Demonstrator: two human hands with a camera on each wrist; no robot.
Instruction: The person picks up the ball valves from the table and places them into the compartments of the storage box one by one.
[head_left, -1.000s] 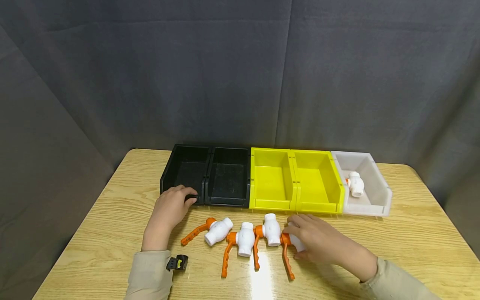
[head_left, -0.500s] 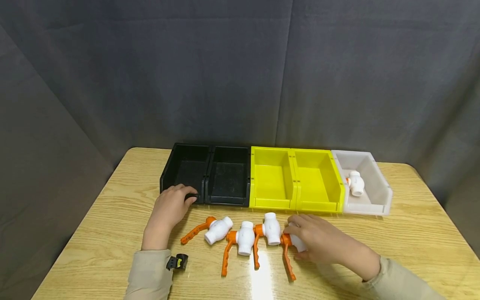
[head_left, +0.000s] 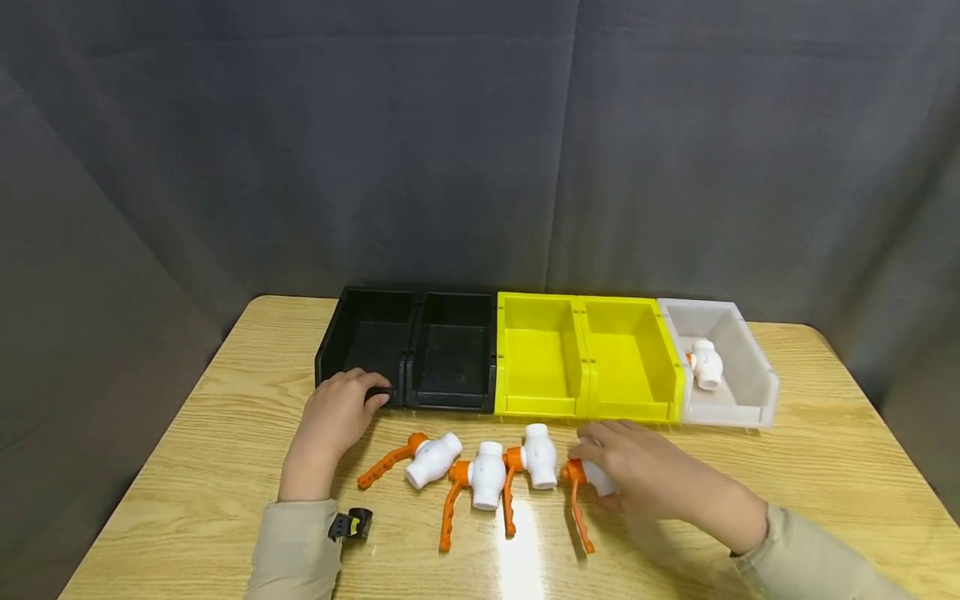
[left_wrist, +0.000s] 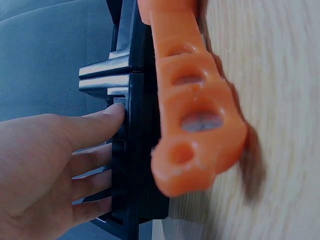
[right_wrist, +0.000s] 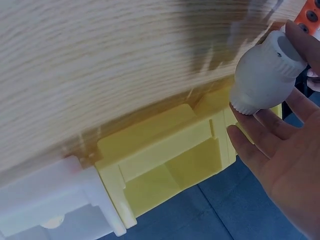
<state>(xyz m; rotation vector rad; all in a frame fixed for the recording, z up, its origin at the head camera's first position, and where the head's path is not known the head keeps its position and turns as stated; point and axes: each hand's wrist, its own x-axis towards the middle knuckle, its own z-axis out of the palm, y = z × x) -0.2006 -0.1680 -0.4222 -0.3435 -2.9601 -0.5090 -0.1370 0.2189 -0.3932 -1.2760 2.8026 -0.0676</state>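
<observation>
My left hand (head_left: pixel 335 417) grips the front rim of the leftmost black bin (head_left: pixel 360 333), thumb on one side and fingers over the other, as the left wrist view shows. My right hand (head_left: pixel 637 467) holds a white ball valve (right_wrist: pixel 265 75) with an orange lever, thumb at one end and fingertips at the other. In the head view the hand covers part of that valve. Left of it, more ball valves lie in a row on the table: one near the hand (head_left: pixel 540 457), a middle one (head_left: pixel 488 477) and a tilted one (head_left: pixel 433 461). The tilted valve's orange lever (left_wrist: pixel 195 90) looms close in the left wrist view.
Beside the gripped bin stand a second black bin (head_left: pixel 453 354), two yellow bins, left (head_left: pixel 542 406) and right (head_left: pixel 633 410), and a whitish bin (head_left: pixel 750 367) holding one ball valve (head_left: pixel 707 365). A grey curtain (head_left: pixel 450 150) hangs behind the wooden table (head_left: pixel 187 500).
My right hand has shifted slightly right with its ball valve, whose lever has swung a little away from the neighbouring valve. My left hand stays on the black bin's rim.
</observation>
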